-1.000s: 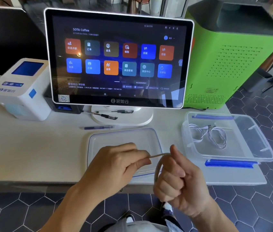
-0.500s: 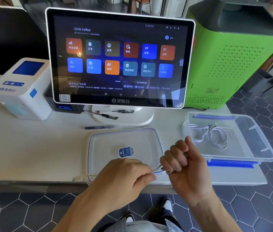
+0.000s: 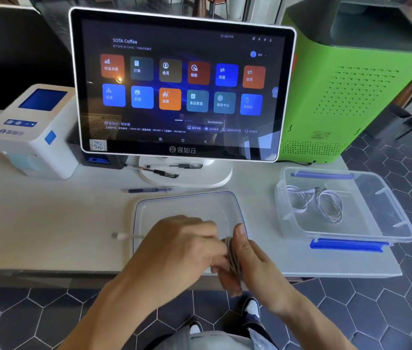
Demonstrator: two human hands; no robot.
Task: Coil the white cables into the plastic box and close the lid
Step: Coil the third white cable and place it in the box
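A white cable [image 3: 232, 256] is wound in several loops around the fingers of my right hand [image 3: 248, 269], just over the table's front edge. My left hand [image 3: 182, 246] grips the same cable beside the coil; its free end with a white plug [image 3: 120, 235] trails left across the table. Under both hands lies the clear lid [image 3: 189, 205] with a blue seal, flat on the table. The clear plastic box [image 3: 387, 223] with blue clips stands open at the right, and a coiled white cable [image 3: 318, 203] lies in its left half.
A touchscreen terminal [image 3: 182, 84] on a white stand rises behind the lid, with pens [image 3: 159, 173] at its base and a blue pen [image 3: 149, 190] in front. A white label printer [image 3: 30, 130] sits at the left, a green machine [image 3: 351, 79] at the right.
The cable went from a single loop between my hands to several turns around my right fingers. Both hands dropped lower over the lid, covering its sticker, and the free end shortened.
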